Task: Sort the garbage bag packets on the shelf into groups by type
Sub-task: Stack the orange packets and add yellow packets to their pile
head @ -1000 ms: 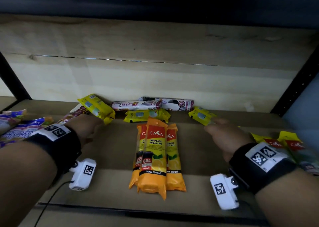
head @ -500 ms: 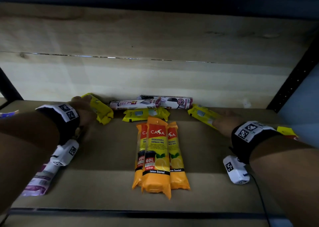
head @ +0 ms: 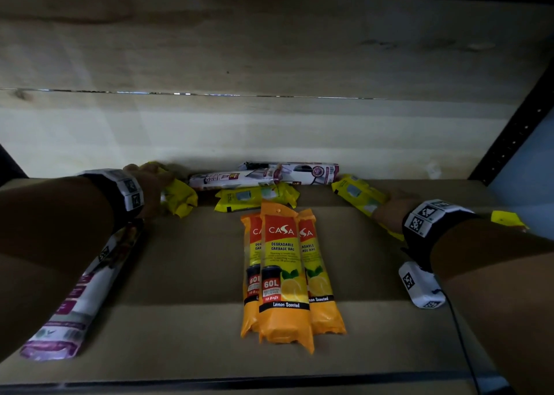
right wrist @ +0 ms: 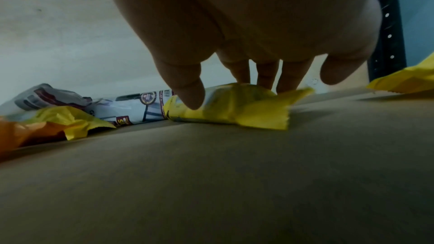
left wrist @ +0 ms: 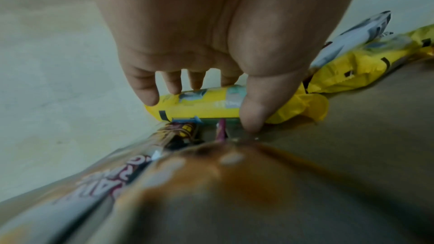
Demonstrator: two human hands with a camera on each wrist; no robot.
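Note:
My left hand point(head: 153, 181) point(left wrist: 211, 107) grips a small yellow packet point(head: 180, 198) point(left wrist: 202, 107) at the back left of the shelf, thumb in front and fingers behind. At the back right, my right hand point(head: 389, 207) point(right wrist: 230, 94) holds another yellow packet point(head: 358, 193) point(right wrist: 234, 108) between thumb and fingers. A third yellow packet point(head: 254, 196) lies between them. Two white packets point(head: 233, 179) point(head: 299, 171) lie along the back wall. Three orange CASA packets point(head: 284, 274) are stacked side by side in the centre.
A long white and purple packet point(head: 75, 304) point(left wrist: 98, 177) lies under my left forearm. Another yellow packet point(head: 506, 217) point(right wrist: 408, 79) shows at the far right. A black perforated upright point(head: 515, 133) bounds the right side. The shelf's front edge point(head: 269, 384) is dark metal.
Both hands have reached farther back. The left has closed round the left yellow packet and the right has settled on the right one. The other packets have not moved.

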